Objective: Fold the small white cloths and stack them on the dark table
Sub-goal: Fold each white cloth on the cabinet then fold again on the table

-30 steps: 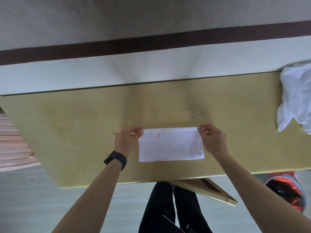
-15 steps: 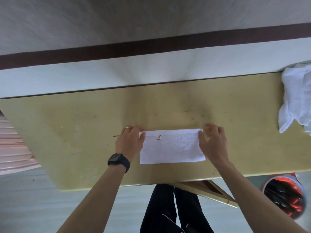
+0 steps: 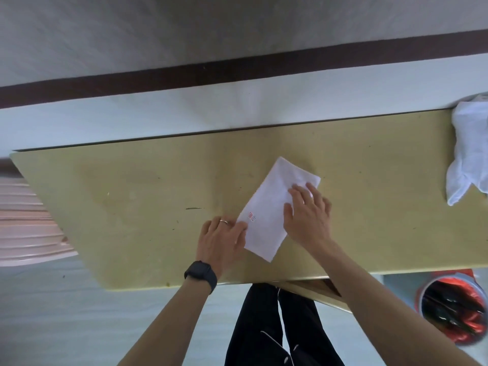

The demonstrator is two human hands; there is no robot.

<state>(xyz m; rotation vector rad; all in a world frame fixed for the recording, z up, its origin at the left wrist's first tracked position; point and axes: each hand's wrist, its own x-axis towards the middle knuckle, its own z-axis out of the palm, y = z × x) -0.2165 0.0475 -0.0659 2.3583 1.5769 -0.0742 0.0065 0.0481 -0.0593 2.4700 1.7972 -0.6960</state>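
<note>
A small white cloth (image 3: 272, 204), folded into a narrow rectangle with a red label near its left end, lies slanted on the yellowish table (image 3: 132, 191). My left hand (image 3: 221, 241) presses its near-left corner with flat fingers; it wears a ring and a black watch. My right hand (image 3: 307, 215) lies flat with spread fingers on the cloth's right half. A heap of unfolded white cloths (image 3: 470, 154) sits at the table's far right edge.
A red bin (image 3: 454, 310) with dark contents stands on the floor at the lower right. A pink slatted object (image 3: 26, 215) is at the left edge. My dark trouser legs (image 3: 277, 326) show below the table's near edge.
The cloth has turned from lying straight along the table to a slant, its right end swung away from me. Both hands went from pinching its top corners to lying flat on it.
</note>
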